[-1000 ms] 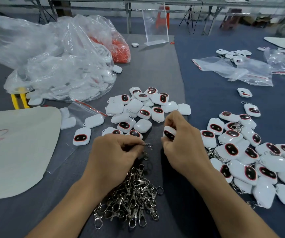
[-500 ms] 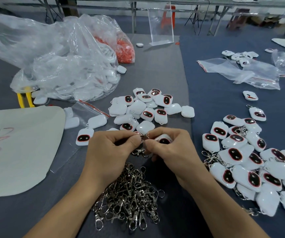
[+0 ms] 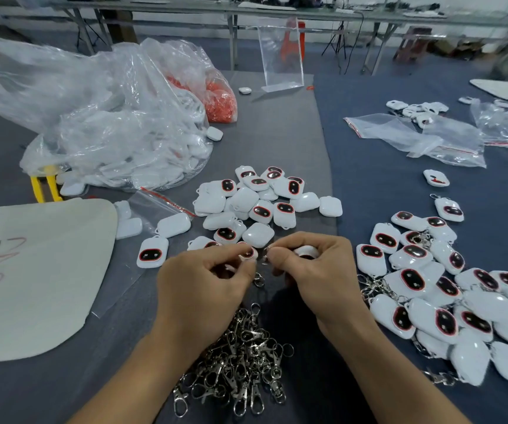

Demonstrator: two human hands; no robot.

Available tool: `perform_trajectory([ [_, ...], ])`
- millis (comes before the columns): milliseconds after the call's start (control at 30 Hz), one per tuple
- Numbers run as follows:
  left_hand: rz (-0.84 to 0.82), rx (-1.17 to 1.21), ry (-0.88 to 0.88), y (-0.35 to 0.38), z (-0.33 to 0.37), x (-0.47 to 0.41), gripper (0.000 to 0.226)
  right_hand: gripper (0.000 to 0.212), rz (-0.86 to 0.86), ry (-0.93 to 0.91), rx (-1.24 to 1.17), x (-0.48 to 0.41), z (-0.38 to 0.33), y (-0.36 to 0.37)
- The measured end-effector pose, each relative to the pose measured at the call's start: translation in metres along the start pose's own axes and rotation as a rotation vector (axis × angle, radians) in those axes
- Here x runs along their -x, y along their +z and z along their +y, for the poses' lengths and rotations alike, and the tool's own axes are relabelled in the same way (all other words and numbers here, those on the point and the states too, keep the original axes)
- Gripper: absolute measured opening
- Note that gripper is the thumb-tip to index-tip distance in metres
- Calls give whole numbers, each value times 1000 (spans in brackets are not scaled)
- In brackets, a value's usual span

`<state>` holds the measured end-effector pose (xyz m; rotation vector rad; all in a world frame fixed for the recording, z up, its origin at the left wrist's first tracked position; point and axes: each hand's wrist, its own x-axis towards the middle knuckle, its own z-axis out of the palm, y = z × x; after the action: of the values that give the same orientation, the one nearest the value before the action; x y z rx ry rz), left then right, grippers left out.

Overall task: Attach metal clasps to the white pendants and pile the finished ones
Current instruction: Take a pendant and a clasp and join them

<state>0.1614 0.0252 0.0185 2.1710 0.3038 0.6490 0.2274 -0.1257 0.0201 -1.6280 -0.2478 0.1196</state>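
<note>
White pendant [image 3: 307, 251] tight inside the curled right hand [image 3: 323, 283], metal clasp [image 3: 259, 279] between left hand [image 3: 203, 289] fingertips.

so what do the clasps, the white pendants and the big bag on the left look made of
The clasps look like polished metal, probably steel or plated alloy: silvery, with bright glints. The white pendants seem to be glossy moulded plastic: smooth rounded shells with soft highlights. The big bag is thin clear plastic film: see-through, crinkled and shiny.
</note>
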Motion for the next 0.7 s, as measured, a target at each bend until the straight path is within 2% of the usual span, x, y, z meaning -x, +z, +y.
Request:
perform_trajectory([
  [100, -40, 97, 30, 1, -2, -3, 18, 15, -30, -30, 0, 1, 1, 0],
  [200, -84, 196, -13, 2, -3, -6, 24, 13, -53, -30, 19, 4, 1, 3],
  [300, -91, 268, -45, 3, -2, -6, 20, 15, -65, -44, 77, 5, 0, 2],
  [400, -66, 134, 33, 4, 1, -4, 8, 16, -25, -132, 254, 7, 2, 3],
  [500, -70, -60, 168, 6, 4, -1, 14, 19, 3, -197, 384, 11, 2, 1],
  [567, -76, -69, 216, 9, 1, -1, 16, 17, 23, -213, 432, 10, 2, -1],
  [633, -63, -42, 247, 11, -2, -2, 9, 15, 42, -210, 456, 9, 3, -1],
  [700, -56, -2, 223, 12, -2, -3, 9, 17, 51, -190, 421, 10, 2, 0],
])
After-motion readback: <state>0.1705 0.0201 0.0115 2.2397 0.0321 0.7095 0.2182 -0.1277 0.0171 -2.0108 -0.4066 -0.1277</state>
